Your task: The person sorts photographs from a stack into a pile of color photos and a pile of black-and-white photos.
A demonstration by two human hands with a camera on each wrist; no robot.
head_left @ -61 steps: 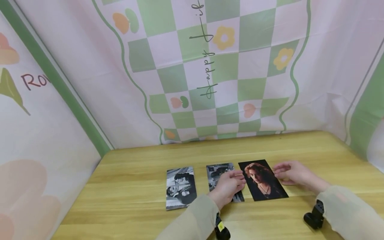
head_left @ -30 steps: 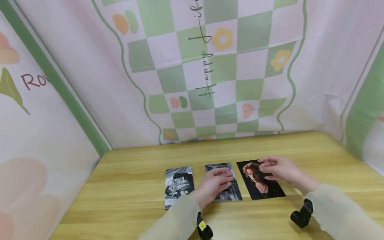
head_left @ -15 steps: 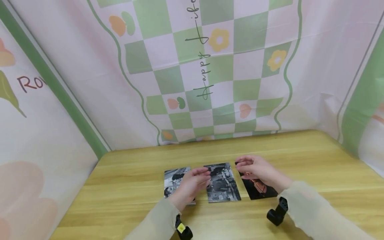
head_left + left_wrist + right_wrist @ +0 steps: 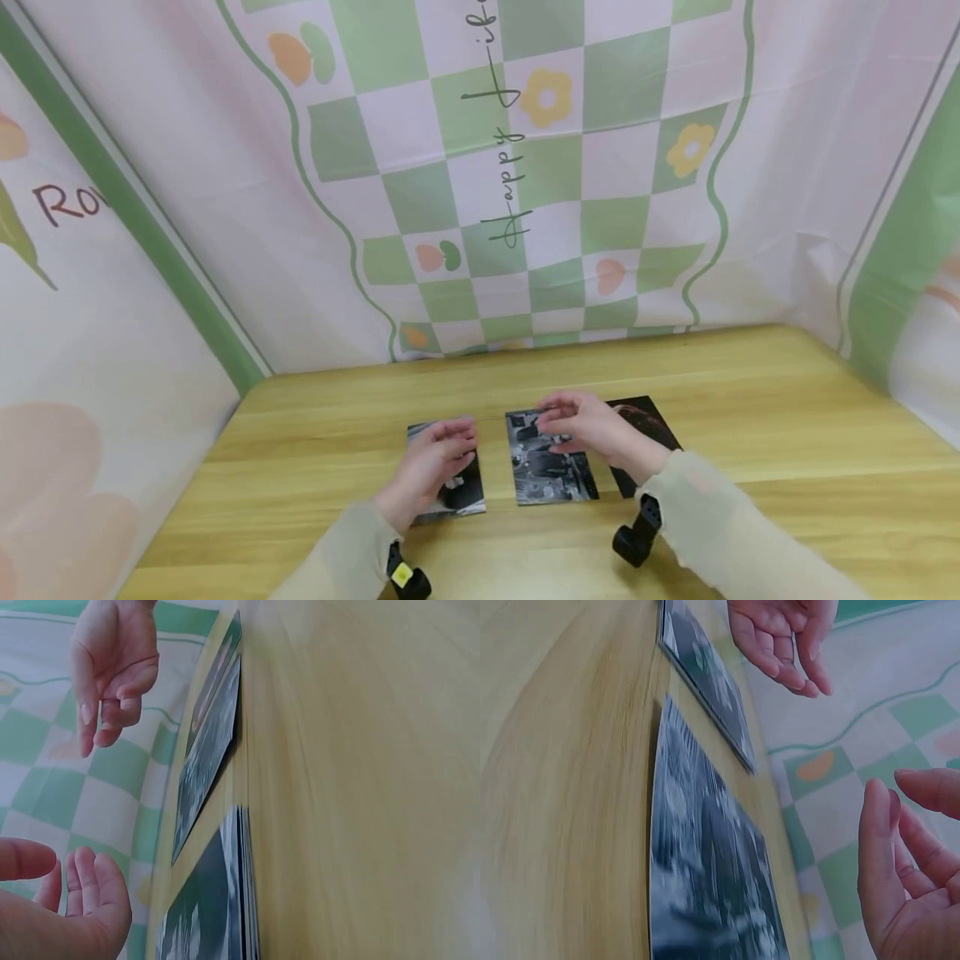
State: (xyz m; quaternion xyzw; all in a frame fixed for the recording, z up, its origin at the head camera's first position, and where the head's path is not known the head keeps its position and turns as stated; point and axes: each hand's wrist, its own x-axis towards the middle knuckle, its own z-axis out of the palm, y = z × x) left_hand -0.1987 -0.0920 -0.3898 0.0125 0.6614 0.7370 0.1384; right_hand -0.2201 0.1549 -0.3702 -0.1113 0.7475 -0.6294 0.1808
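Observation:
Three groups of photo cards lie in a row on the table. My left hand (image 4: 431,467) hovers over the left stack of black-and-white photo cards (image 4: 467,493), hiding much of its top picture. Seen from the left wrist, that stack (image 4: 201,911) has several layers, and the fingers stay apart from it. Above the middle black-and-white photo card (image 4: 551,477) is my right hand (image 4: 592,429), its fingers relaxed and holding nothing. The right wrist view shows this card (image 4: 712,877) flat below the fingers. The dark colour portrait card (image 4: 651,421) lies at the right, partly behind my right hand and wrist.
The wooden table (image 4: 337,467) reaches back to a hanging cloth (image 4: 555,167) with green checks and flowers. Another printed cloth (image 4: 112,350) hangs along the left side. A black camera sits on each wrist, the left one (image 4: 408,575) with a yellow mark.
Both hands have moved left: the left from the middle card to the left stack, the right from beside the portrait, across it, to the middle card. The cards have stayed in place.

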